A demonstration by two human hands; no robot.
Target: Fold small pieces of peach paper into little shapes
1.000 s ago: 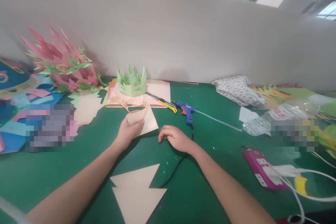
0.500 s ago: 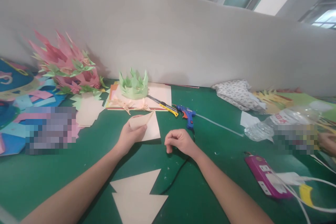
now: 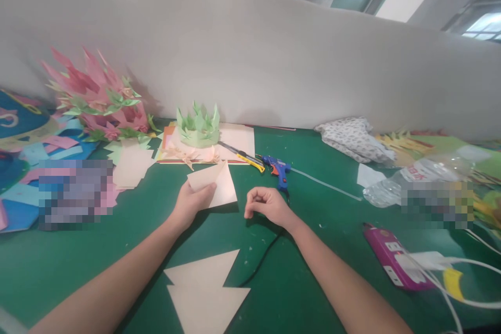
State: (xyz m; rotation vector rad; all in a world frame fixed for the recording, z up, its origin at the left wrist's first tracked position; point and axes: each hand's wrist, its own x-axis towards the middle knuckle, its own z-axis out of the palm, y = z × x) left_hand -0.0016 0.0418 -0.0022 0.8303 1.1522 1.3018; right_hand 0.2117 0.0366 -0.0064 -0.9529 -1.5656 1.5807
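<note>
My left hand grips a cream piece of paper with a crease running down from its top corner, thumb on the front face. Just right of the paper, my right hand is held above the table with its fingers curled together; nothing shows in them. Nearer to me, cream triangular paper pieces lie flat. Behind my right hand rest a blue glue gun with a clear glue stick in its rear, and a yellow-handled cutter.
A green paper crown stands on stacked paper sheets. Pink paper crowns and blue paper pieces are at the left. To the right are a plastic bottle, a patterned cloth and a purple power strip with white cables.
The paper in my left hand now shows a broader, flatter face toward me. My right hand has barely moved. Another person's hand at the right edge has gone from view.
</note>
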